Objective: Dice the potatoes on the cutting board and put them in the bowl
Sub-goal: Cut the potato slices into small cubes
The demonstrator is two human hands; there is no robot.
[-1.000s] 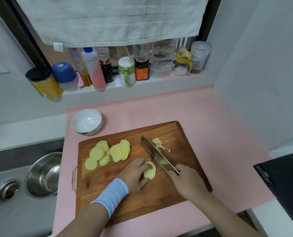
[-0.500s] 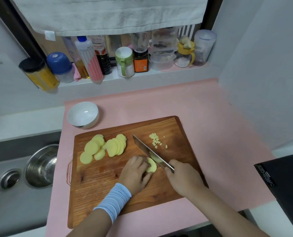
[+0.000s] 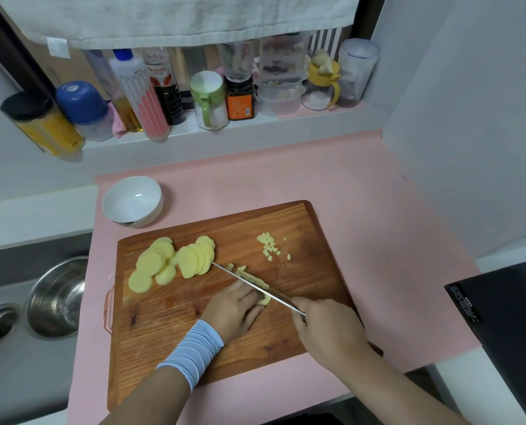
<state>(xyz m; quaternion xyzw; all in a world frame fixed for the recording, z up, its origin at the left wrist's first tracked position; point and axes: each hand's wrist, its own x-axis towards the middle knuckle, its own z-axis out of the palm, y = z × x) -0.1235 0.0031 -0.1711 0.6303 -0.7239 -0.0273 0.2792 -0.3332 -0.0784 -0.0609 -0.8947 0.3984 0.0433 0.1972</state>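
Wooden cutting board [image 3: 194, 332]: potato slices [image 3: 175, 262] far left, diced bits [image 3: 269, 245] far centre.
Right hand [image 3: 329, 329]: clenched round cleaver [image 3: 280, 300].
Left hand [image 3: 234, 308]: grips potato piece [image 3: 264, 301] under the blade.

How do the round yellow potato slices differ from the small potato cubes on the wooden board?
The round yellow potato slices are broad flat discs; the small potato cubes are tiny squarish bits. The slices overlap in fanned stacks; the cubes lie loosely scattered. Both are pale yellow and rest on the wooden cutting board.
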